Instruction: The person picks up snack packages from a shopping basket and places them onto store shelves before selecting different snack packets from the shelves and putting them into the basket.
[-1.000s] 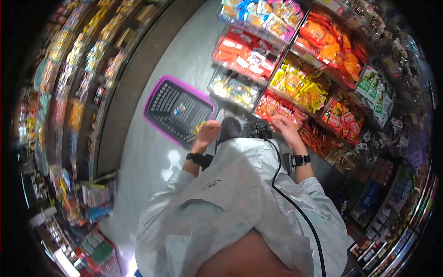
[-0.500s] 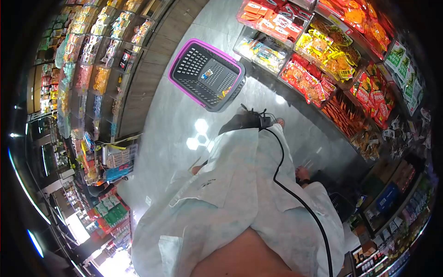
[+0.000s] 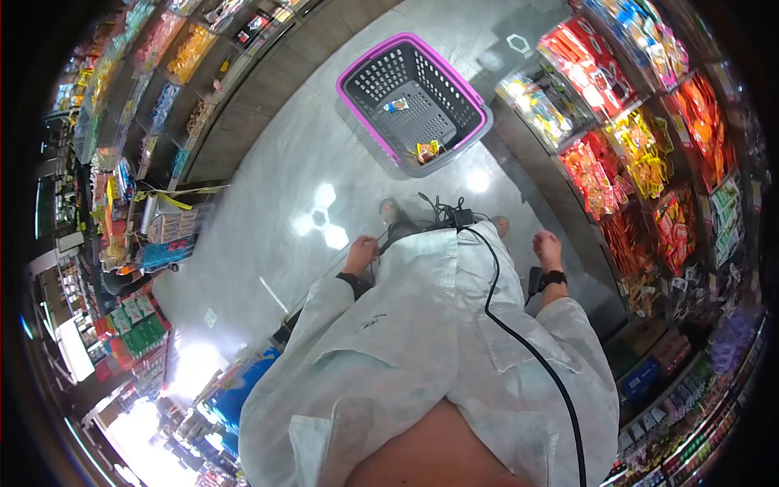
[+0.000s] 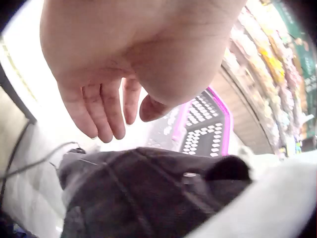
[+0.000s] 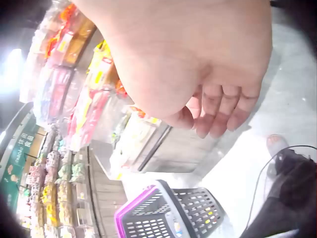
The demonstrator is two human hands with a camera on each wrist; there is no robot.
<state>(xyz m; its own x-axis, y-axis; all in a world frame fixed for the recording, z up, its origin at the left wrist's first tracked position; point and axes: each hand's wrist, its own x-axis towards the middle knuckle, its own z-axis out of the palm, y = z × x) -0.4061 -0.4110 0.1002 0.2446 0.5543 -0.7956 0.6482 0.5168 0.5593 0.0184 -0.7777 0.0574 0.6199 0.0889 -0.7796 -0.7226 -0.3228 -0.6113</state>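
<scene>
My left hand hangs beside the body with nothing in it; in the left wrist view its fingers droop loosely above the dark trousers. On the other side, my right hand is also empty, and its loosely bent fingers show in the right wrist view. A grey basket with a purple rim stands on the floor ahead, touched by neither hand. Inside it lie a small blue-and-white packet and a yellow-and-red packet.
Shelves of bagged snacks line the right, with red packets and yellow packets. More shelves of packaged goods curve along the left. Grey floor runs between them. A black cable crosses the clothing.
The view has turned, so the basket sits farther right and higher. Both hands have lowered to the sides; the red item at the right hand a second ago is no longer seen there.
</scene>
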